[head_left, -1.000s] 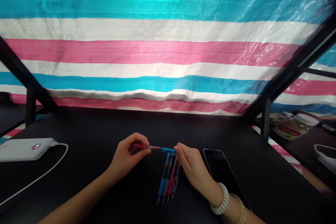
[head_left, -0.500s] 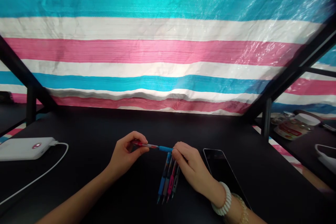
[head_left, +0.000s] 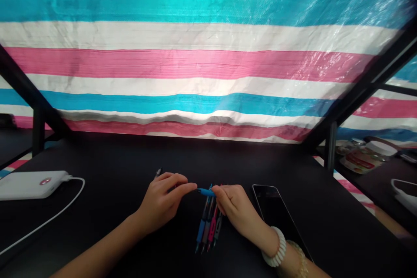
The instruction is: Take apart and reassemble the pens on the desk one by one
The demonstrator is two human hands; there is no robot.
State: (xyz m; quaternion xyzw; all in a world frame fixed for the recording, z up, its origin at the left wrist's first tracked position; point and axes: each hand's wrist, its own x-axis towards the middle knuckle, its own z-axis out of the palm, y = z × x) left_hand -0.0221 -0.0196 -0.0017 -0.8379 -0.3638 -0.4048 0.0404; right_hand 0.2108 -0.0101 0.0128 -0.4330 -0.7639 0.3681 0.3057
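Striped blue, pink and white plastic sheet up back, flat black tabletop under everything. My right hand has thumb and forefinger pinched on the right end of a short bright-blue tubular pen part. My left hand brings thumb and forefinger together at its dark left end, looks like a pinch. Blue part sits between my hands, over the tops of the slim coloured-grip pens. A thin dark rod pokes out behind my left hand; can't tell what grips it.

Risks, my call: pinch is small, so a hard twist or pull could pop the blue part free and let it roll. A dropped wrist could scatter the pens.

Counts: one sheet, one tabletop, two hands, one black glass-faced phone, one white rectangular power bank, four pens lying down, one blue part, one rod.
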